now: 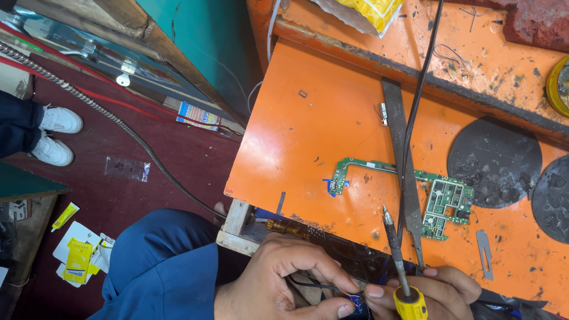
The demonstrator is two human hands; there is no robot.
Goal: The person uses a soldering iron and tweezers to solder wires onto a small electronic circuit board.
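Small blue part (355,303) (between fingers (347,309)) mostly hidden.

I count: hands 2 (left hand (278,284), right hand (438,293)) | soldering iron (396,261) 1 | green circuit board (438,198) 1 | dark round pads 2 (first pad (495,163), second pad (551,198)) | flat metal file (403,160) 1 | white shoes (56,136) 2 | tape roll (558,86) 1 | small metal blade (484,253) 1

View: a single head-worn camera looked steeply down.
Landmark: the orange worktable (308,148) filled the right side.
Nearness: close, its near edge just beyond the hands.
Left of it: dark red floor (118,189).
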